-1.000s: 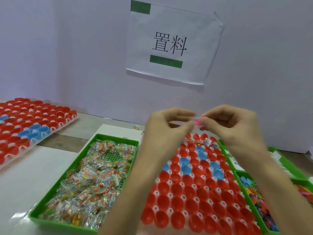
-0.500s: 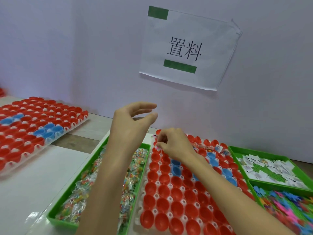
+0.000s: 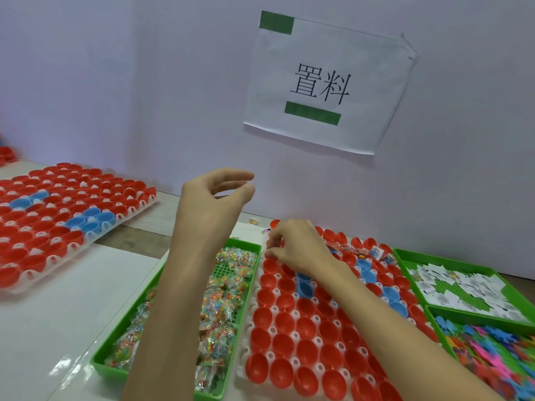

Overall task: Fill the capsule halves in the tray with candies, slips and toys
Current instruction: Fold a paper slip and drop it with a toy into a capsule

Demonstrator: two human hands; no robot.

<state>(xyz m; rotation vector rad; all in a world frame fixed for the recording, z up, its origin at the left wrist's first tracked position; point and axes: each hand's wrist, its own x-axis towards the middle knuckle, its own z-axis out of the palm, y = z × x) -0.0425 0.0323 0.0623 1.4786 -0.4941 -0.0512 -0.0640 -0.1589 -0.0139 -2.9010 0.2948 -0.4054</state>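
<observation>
A white tray (image 3: 242,369) of red capsule halves (image 3: 285,322), with a few blue halves (image 3: 304,287), lies in front of me. Some halves in the far row (image 3: 362,251) hold small items. My right hand (image 3: 298,247) is low over the tray's far left corner, its fingertips bunched in a pinch over a cup; the small toy between them is almost hidden. My left hand (image 3: 214,206) hovers above the candy tray, fingers loosely curved, with nothing in it.
A green tray (image 3: 111,342) of wrapped candies (image 3: 220,308) sits left of the capsule tray. Green trays of paper slips (image 3: 463,287) and colourful toys (image 3: 492,351) sit on the right. Another capsule tray (image 3: 58,215) lies far left. A paper sign (image 3: 324,85) hangs on the wall behind.
Both hands held a small pink piece together in front of me. The right hand then dropped to the tray's far left corner, and the left hand let go and stayed raised.
</observation>
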